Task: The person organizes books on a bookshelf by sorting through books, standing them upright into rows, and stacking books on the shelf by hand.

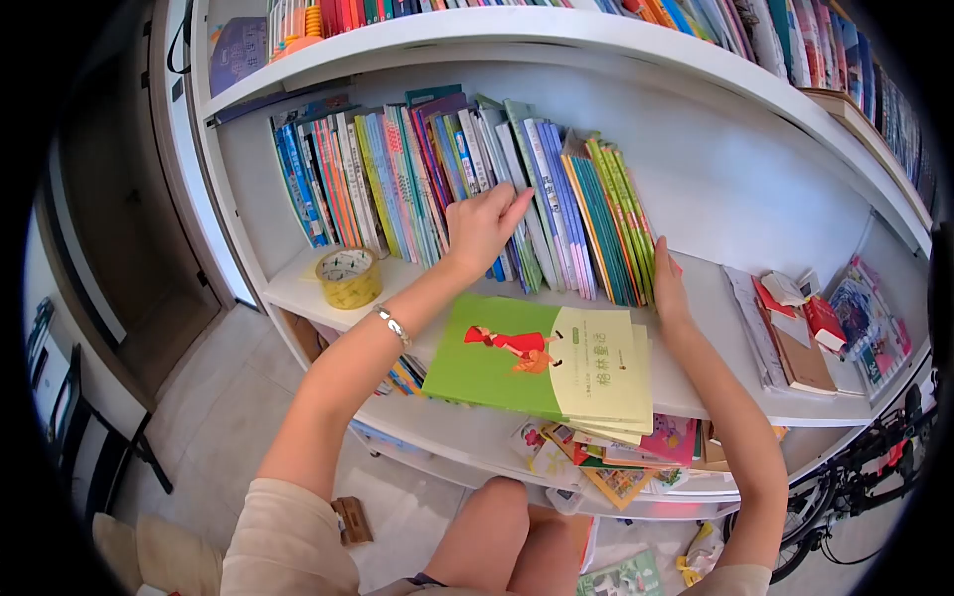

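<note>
A row of upright books (447, 169) stands on the middle shelf, leaning slightly to the left at its right part. Against the spines at mid-row rests my left hand (481, 230), its fingers curled and its thumb stretched toward the lilac books (561, 209); what the fingers grip, if anything, is hidden. My right hand (671, 290) is held upright and flat, fingers stretched out, beside the green-and-yellow books (626, 223) that end the row. Below both hands, a stack of green and cream books (512, 363) lies at the shelf's front edge, a red-clothed figure on the top cover.
A yellow tape roll (349, 278) sits on the shelf's left. On the right lie papers and notebooks (785, 338) with a small red box (824, 324). Loose books (636, 447) fill the shelf below. A bicycle (865, 477) stands at the right.
</note>
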{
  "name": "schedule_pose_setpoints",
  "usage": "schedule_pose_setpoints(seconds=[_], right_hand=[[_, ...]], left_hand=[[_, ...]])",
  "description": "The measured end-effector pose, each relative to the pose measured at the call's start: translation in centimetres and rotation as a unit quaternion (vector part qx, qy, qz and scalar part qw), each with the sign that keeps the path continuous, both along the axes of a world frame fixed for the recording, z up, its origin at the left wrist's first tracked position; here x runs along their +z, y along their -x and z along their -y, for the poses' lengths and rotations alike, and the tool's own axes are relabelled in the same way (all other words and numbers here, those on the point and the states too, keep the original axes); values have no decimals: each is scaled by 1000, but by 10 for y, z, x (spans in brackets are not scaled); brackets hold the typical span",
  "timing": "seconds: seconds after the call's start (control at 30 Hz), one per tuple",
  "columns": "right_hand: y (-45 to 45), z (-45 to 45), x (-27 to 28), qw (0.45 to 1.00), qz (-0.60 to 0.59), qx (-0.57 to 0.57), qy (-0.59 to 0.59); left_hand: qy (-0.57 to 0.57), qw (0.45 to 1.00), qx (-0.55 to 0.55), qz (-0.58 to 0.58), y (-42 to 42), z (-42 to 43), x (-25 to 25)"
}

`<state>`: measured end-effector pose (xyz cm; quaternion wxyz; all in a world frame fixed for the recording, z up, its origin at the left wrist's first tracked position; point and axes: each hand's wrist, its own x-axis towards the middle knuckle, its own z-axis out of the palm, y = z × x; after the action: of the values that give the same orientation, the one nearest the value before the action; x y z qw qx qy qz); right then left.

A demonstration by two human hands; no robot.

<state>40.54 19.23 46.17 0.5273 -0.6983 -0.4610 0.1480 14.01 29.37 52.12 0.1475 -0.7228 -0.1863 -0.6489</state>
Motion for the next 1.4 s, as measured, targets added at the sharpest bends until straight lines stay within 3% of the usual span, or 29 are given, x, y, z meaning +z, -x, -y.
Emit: schedule_pose_setpoints(seconds=[0.1, 0.2, 0.3, 0.4, 0.43, 0.47, 0.5, 0.53, 0.63, 0.67, 0.77, 0.83, 0.93, 1.03, 1.17, 1.23, 1.3, 1.33, 1.4], right_hand=[[18, 6, 7, 998, 21, 40, -49], [43, 37, 35, 981, -113, 155, -30], [29, 21, 26, 971, -152, 149, -108], [13, 16, 21, 976, -143, 110, -122], [4, 3, 14, 981, -129, 94, -108], [-9, -14, 2, 986, -113, 74, -95], [-6, -11, 2, 993, -22, 23, -118], [-3, -9, 1, 988, 68, -40, -135], [1, -7, 4, 990, 80, -35, -112], [-3, -13, -1, 993, 49, -32, -99], [-16, -28, -6, 996, -3, -46, -74], [-7, -20, 5, 996, 19, -69, -61], [-12, -13, 11, 999, 5, -14, -37], [-16, -1, 15, 990, 128, -63, 17], [-38, -31, -9, 989, 79, -120, -18], [-37, -23, -3, 993, 68, -92, 9], [-32, -19, 1, 986, 90, -134, 48], [-30, -13, 3, 979, 130, -146, 54], [-29, -10, 3, 971, 163, -167, 44]], left_hand=[[18, 1000, 1, -3, -1, 2, -1], [-50, 996, 69, -15, 0, -2, -2], [-32, 994, 102, -25, 2, -3, -2], [-129, 981, 130, -68, 11, 3, 8], [-172, 968, 104, -151, 12, 3, 9], [-214, 946, 75, -231, 10, 3, 9], [-257, 916, 41, -306, 5, 3, 8], [-267, 874, 75, -399, 0, 3, 5], [-395, 771, 22, -499, -16, 0, 11], [-480, 721, 31, -498, -18, -1, 15], [-563, 649, 33, -511, -30, -10, 13], [-556, 652, 21, -515, -33, -13, 14], [-507, 669, 18, -543, -33, -11, 10], [-447, 695, 8, -564, -27, -6, 10], [-353, 774, -14, -525, -18, -2, -2], [-305, 836, -26, -456, -3, 7, -4], [-258, 899, 5, -355, 15, 9, -7], [-211, 933, -44, -288, 25, 8, -2], [-130, 975, -39, -176, 45, -9, 0]])
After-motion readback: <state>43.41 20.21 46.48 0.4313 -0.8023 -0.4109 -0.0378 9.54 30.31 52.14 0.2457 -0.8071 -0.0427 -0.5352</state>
